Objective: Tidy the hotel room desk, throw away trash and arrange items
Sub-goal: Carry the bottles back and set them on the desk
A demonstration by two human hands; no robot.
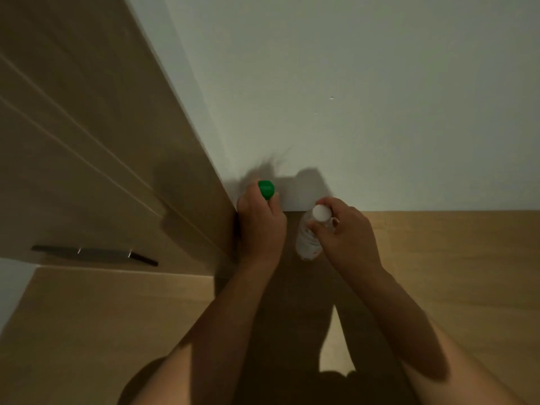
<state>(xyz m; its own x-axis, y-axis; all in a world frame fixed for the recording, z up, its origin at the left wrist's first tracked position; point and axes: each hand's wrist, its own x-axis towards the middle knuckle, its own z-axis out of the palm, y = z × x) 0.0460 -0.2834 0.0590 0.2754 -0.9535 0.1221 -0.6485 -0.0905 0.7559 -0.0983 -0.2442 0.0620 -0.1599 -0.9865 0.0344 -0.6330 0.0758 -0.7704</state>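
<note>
Two bottles are held at the wooden bench's [438, 258] back corner, against the white wall [350, 97]: a green-capped bottle [266, 189] gripped by the left hand [260, 220], a clear white-capped plastic bottle [310, 238] pinched at its neck by right hand [344, 229] fingers [318, 226].

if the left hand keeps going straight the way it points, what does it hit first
Most likely the white wall at the desk's back edge. The left hand grips a green-capped bottle already near it; depth is unclear.
</note>
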